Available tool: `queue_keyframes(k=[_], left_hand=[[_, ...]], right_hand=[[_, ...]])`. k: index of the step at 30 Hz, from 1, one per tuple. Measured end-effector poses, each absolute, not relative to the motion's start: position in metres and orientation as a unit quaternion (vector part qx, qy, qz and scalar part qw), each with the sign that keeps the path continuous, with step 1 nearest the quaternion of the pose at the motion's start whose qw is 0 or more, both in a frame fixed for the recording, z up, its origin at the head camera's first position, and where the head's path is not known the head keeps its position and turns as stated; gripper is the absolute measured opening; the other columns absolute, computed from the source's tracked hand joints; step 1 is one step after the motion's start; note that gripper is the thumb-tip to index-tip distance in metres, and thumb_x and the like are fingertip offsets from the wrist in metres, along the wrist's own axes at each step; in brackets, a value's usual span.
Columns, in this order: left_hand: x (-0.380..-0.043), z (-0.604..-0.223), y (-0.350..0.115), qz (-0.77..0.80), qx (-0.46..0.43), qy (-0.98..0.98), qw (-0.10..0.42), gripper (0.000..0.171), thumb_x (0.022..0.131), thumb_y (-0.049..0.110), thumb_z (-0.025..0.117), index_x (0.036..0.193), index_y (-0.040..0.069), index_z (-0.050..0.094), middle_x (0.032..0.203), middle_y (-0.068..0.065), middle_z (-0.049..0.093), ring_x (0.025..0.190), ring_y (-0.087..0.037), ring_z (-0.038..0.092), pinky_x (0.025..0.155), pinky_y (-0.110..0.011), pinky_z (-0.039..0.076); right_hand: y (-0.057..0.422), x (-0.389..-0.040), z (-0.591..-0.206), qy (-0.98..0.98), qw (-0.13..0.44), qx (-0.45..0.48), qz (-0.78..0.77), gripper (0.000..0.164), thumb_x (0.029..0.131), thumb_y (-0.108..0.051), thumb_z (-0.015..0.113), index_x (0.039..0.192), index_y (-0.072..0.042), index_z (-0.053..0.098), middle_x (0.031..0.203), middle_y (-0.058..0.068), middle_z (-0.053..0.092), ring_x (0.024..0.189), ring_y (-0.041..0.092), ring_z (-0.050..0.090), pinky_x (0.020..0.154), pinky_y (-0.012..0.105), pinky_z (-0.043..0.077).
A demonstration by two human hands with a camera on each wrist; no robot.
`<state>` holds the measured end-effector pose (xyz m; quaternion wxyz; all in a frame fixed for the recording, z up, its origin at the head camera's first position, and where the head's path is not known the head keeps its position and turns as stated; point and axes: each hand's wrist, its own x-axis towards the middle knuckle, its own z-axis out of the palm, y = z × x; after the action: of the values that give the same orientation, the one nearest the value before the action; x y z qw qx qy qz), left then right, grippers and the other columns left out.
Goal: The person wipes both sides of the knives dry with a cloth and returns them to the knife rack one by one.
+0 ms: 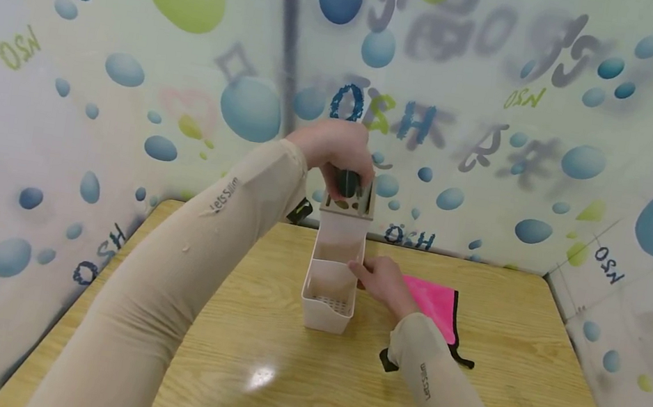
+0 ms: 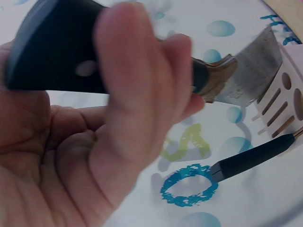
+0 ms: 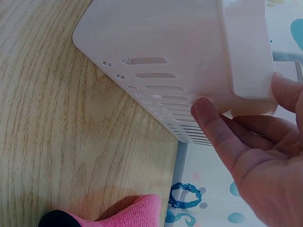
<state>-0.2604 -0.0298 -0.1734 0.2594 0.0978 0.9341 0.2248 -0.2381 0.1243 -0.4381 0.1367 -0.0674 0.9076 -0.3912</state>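
A white plastic knife holder [image 1: 327, 320] stands on the table, with open compartments at the front and a slotted top [image 1: 349, 211] at the back. Above that top, my left hand [image 1: 342, 149] grips a broad-bladed knife [image 2: 255, 68] by its dark handle. The blade points at the slots; whether its edge is inside one I cannot tell. Another dark-handled utensil [image 2: 251, 160] sticks out of the slotted top in the left wrist view. My right hand [image 1: 383, 281] holds the holder's right side, thumb at the rim and fingertips [image 3: 204, 108] against the vented wall.
Right of the holder, a pink cloth [image 1: 434, 307] with black edging lies on the wooden table [image 1: 227, 357]. A patterned wall covering [image 1: 474, 148] rises directly behind the table and along both sides.
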Motion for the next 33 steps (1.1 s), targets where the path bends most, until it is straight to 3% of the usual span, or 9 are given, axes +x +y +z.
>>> queue_keyframes(k=[6, 11, 14, 18, 27, 33], left_hand=[[-0.253, -0.17, -0.028, 0.179, 0.099, 0.947, 0.248, 0.016, 0.085, 0.015, 0.059, 0.096, 0.003, 0.062, 0.096, -0.011, 0.069, 0.069, -0.021, 0.072, 0.065, -0.032, 0.058], [-0.247, -0.173, -0.021, 0.133, 0.099, 0.969, 0.182, 0.01, 0.087, 0.017, 0.057, 0.09, 0.009, 0.063, 0.086, -0.005, 0.067, 0.067, -0.02, 0.071, 0.058, -0.029, 0.056], [-0.244, -0.175, -0.016, 0.13, 0.085, 0.978, 0.138, 0.011, 0.086, 0.014, 0.054, 0.076, 0.013, 0.055, 0.068, -0.001, 0.056, 0.056, -0.017, 0.064, 0.051, -0.026, 0.052], [-0.241, -0.177, -0.013, 0.141, 0.077, 0.982, 0.103, 0.026, 0.087, 0.01, 0.051, 0.063, 0.016, 0.042, 0.055, 0.002, 0.041, 0.045, -0.012, 0.051, 0.045, -0.024, 0.044], [-0.242, -0.181, -0.014, 0.15, 0.117, 0.981, 0.02, 0.032, 0.087, 0.01, 0.054, 0.059, 0.015, 0.04, 0.054, 0.004, 0.03, 0.045, -0.009, 0.03, 0.046, -0.022, 0.031], [-0.242, -0.179, -0.013, 0.149, 0.13, 0.98, 0.008, 0.03, 0.082, 0.002, 0.054, 0.06, 0.015, 0.037, 0.057, 0.002, 0.029, 0.048, -0.01, 0.029, 0.045, -0.021, 0.029]], right_hand=[[0.125, -0.239, -0.441, 0.906, 0.136, -0.064, -0.396, 0.04, 0.098, -0.039, 0.055, 0.114, -0.005, 0.07, 0.105, 0.012, 0.071, 0.092, 0.028, 0.069, 0.081, 0.039, 0.055], [0.125, -0.237, -0.441, 0.902, 0.137, -0.056, -0.406, 0.038, 0.097, -0.04, 0.056, 0.11, -0.007, 0.072, 0.105, 0.01, 0.071, 0.094, 0.03, 0.068, 0.082, 0.04, 0.055], [0.125, -0.236, -0.441, 0.899, 0.136, -0.051, -0.414, 0.035, 0.098, -0.038, 0.057, 0.109, -0.008, 0.072, 0.106, 0.01, 0.071, 0.095, 0.029, 0.068, 0.082, 0.04, 0.055], [0.124, -0.236, -0.44, 0.899, 0.134, -0.049, -0.413, 0.035, 0.097, -0.038, 0.057, 0.109, -0.009, 0.072, 0.106, 0.009, 0.072, 0.091, 0.026, 0.069, 0.082, 0.039, 0.055], [0.123, -0.235, -0.44, 0.9, 0.133, -0.045, -0.413, 0.036, 0.097, -0.038, 0.057, 0.111, -0.009, 0.072, 0.108, 0.01, 0.071, 0.088, 0.021, 0.069, 0.083, 0.04, 0.056], [0.123, -0.235, -0.44, 0.902, 0.129, -0.047, -0.41, 0.036, 0.097, -0.038, 0.057, 0.11, -0.009, 0.072, 0.106, 0.01, 0.071, 0.086, 0.019, 0.068, 0.082, 0.04, 0.056]])
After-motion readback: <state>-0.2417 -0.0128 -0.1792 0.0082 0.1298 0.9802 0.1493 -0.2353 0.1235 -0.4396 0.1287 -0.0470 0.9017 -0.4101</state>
